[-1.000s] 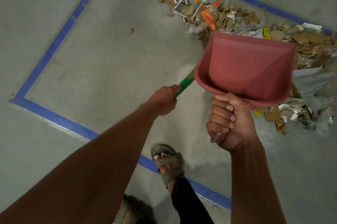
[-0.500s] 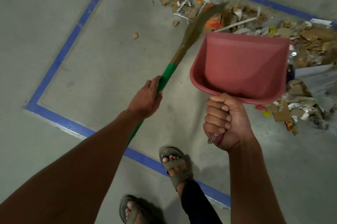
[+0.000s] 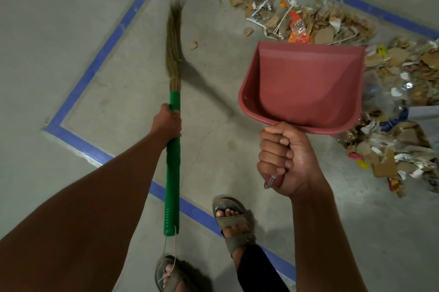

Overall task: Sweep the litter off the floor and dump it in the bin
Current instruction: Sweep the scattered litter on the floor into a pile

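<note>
My left hand grips the green handle of a grass broom. Its brown bristles point away from me, lifted off the grey floor to the left of the litter. My right hand grips the handle of a reddish-pink dustpan, held in the air with its empty scoop facing up. Litter, made of cardboard scraps, white plastic, foil and orange wrappers, lies in a band from the top centre to the right edge. No bin is in view.
Blue tape marks a rectangle on the concrete floor. My sandalled feet stand on the near tape line. A small cardboard scrap lies apart from the pile. A white sheet edge shows at right.
The broom has swung left, out of the litter pile and off the floor; its whole handle now shows, pointing straight ahead. The dustpan has stayed in the air in my right hand.
</note>
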{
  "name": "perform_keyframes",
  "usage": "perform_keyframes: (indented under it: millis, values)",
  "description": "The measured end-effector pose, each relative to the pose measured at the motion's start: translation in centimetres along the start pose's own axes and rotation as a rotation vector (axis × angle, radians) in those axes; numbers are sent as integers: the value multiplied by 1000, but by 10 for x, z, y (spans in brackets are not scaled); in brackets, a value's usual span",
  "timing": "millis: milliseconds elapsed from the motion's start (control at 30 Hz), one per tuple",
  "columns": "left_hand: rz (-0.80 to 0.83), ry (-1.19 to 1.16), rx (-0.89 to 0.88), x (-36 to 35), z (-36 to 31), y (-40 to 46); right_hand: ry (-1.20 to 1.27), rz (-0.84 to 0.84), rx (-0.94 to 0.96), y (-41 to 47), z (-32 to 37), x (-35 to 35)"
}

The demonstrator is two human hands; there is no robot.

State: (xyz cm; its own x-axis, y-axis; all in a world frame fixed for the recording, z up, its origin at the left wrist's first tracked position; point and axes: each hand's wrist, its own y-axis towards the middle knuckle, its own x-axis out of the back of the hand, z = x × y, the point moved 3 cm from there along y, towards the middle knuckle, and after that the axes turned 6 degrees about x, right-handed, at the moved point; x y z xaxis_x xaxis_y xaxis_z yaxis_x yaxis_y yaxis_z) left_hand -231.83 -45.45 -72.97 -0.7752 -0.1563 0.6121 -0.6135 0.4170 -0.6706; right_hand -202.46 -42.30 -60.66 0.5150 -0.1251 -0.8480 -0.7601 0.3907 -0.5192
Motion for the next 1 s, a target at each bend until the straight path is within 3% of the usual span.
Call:
perform_keyframes:
  millis: [200,400,733,867,1000]
  values:
    - [91,132,-161,-52,-59,-3,-7,-54,23,-3,18,10]
    - [189,425,-546,-98,-124,-18,-1,-106,71,-9,31,19]
    - [36,585,-929,-55,-115,-17,-11,-132,87,1,40,14]
    - [-80,505,-929,-24,-99,-10,10,-90,58,11,40,9]
    - [-172,402,-701,-8,-86,3,13,-72,31,22,38,4]
